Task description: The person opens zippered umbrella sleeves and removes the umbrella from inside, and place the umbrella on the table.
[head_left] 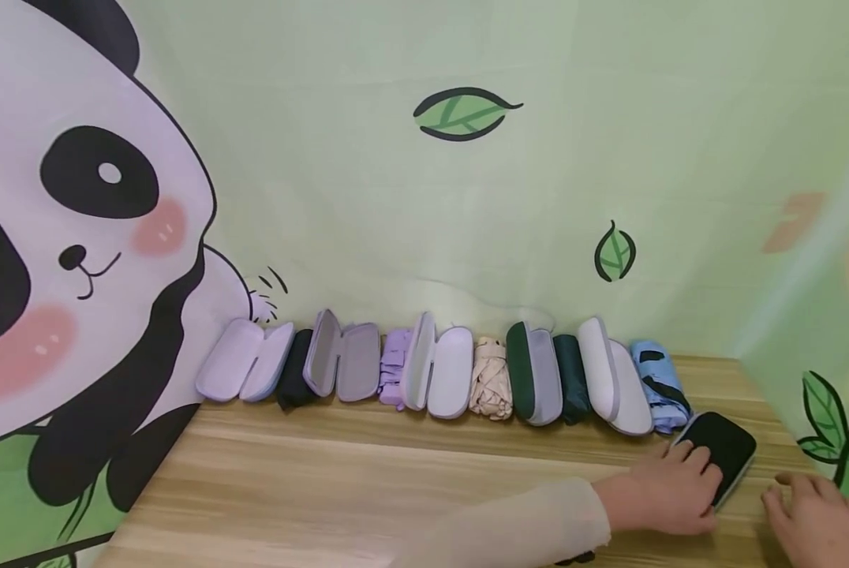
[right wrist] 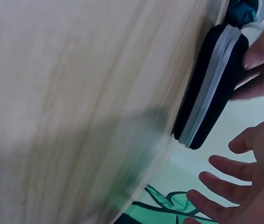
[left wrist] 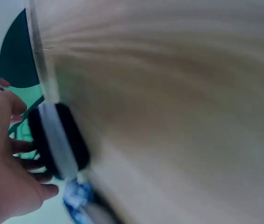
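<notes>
In the head view, my left hand rests on a closed black hard zip case at the right end of the table, its fingers over the lid. The left wrist view shows these fingers extended against the case. A grey zip band runs around its side, plain in the right wrist view. To the right of the case, my right hand hovers with spread, loosely bent fingers and holds nothing. Just behind the case lies a rolled blue folding umbrella with a dark strap.
A row stands along the back of the wooden table: opened hard cases in lavender, grey, white and green, with rolled umbrellas in black, purple and beige between them. A panda-printed cloth hangs behind.
</notes>
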A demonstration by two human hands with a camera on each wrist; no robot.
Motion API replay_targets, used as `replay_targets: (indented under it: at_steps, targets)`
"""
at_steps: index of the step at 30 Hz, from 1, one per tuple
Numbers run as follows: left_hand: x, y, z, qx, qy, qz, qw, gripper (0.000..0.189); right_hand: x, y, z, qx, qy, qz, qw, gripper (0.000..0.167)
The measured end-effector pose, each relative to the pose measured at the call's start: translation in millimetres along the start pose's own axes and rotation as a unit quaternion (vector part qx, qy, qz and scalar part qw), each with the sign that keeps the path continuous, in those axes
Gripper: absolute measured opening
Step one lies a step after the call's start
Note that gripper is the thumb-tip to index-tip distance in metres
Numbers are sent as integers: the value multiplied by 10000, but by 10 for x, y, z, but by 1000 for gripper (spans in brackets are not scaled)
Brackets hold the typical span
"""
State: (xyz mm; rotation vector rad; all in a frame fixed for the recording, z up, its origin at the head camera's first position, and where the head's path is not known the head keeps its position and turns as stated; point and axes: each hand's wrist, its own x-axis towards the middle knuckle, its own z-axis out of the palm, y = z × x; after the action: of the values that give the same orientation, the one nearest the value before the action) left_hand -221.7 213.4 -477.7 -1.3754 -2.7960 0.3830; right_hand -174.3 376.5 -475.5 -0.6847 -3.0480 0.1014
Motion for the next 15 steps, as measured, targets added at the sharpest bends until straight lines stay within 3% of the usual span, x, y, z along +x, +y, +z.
replay_targets:
  at_steps: [4, 7, 10, 15]
  targets:
    - [259, 271, 78, 155, -428, -795, 9958, 68, 61, 102, 39, -10, 13, 64, 10000, 36]
    - [361, 360, 110, 392, -496, -1128, 9916, 69, 96, 143, 58, -28, -25, 58, 10000, 37]
    - [375, 358, 117, 550, -425, -1186, 9905, 65, 91, 126, 53, -23, 16, 30, 10000, 36]
    - [290, 288, 132, 548, -560, -939, 9925, 60, 27, 82, 12, -20, 58, 0, 10000, 37]
